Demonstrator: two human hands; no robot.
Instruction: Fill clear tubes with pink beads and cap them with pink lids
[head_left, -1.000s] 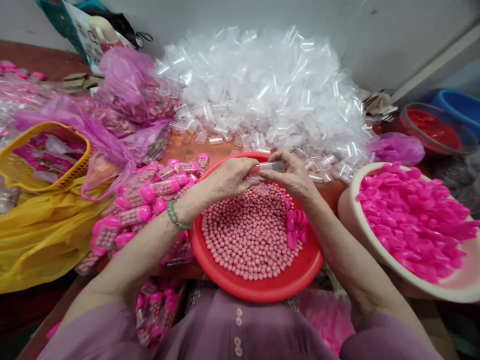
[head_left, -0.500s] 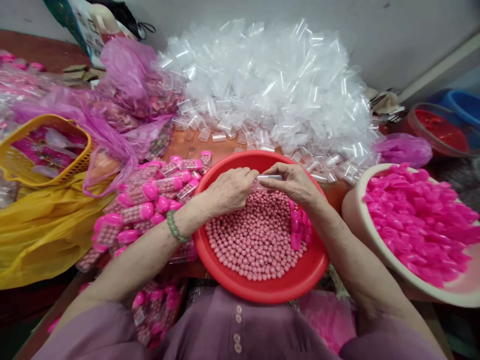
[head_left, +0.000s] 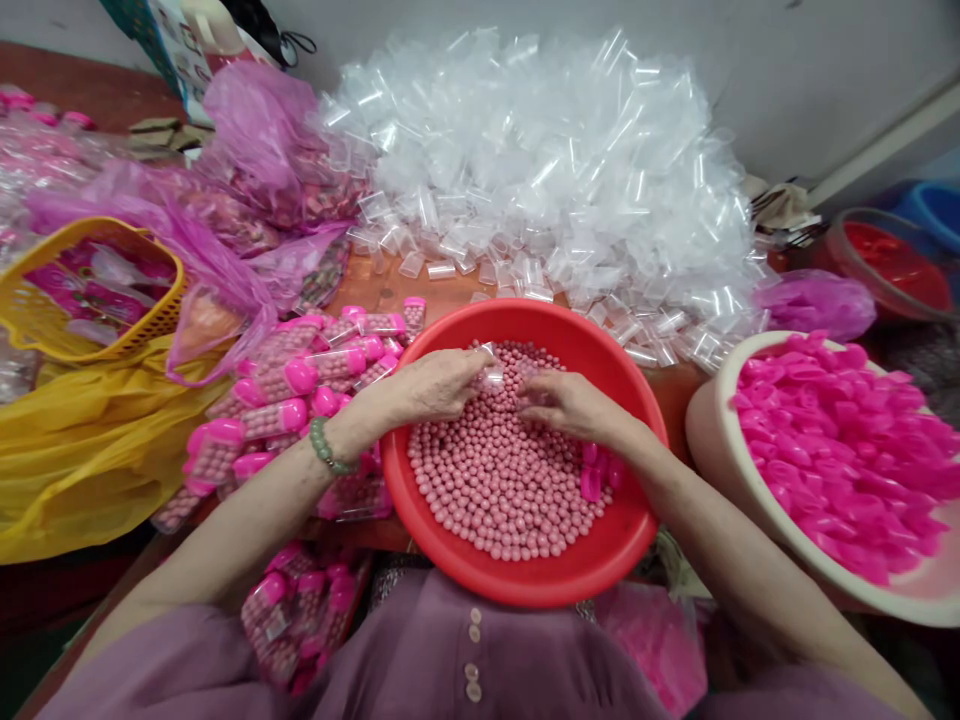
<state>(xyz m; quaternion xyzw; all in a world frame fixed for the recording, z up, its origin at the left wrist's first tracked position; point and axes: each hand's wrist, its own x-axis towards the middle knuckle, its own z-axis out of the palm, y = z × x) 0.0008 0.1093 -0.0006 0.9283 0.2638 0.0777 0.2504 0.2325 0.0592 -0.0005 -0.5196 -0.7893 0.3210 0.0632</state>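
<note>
My left hand (head_left: 442,385) is closed on a small clear plastic container (head_left: 492,372) above the far part of the red basin (head_left: 420,505). Pink round beads (head_left: 502,490) fill the basin's bottom. My right hand (head_left: 566,402) is low over the beads, its fingers curled inward. Something see-through shows at those fingertips, too blurred to name. Below this hand, a few bright pink caps (head_left: 592,478) lie on the beads against the basin's right side.
Behind the basin rises a big heap of clear containers (head_left: 540,170). Filled, pink-capped containers (head_left: 277,375) are piled at the left, near a yellow basket (head_left: 150,325) and purple plastic bags (head_left: 262,130). A white tub (head_left: 712,420) of pink caps stands right.
My hands have separated. The left has drawn left with the clear container; the right has come down toward the beads. Half a second ago, both hands met at a clear container.
</note>
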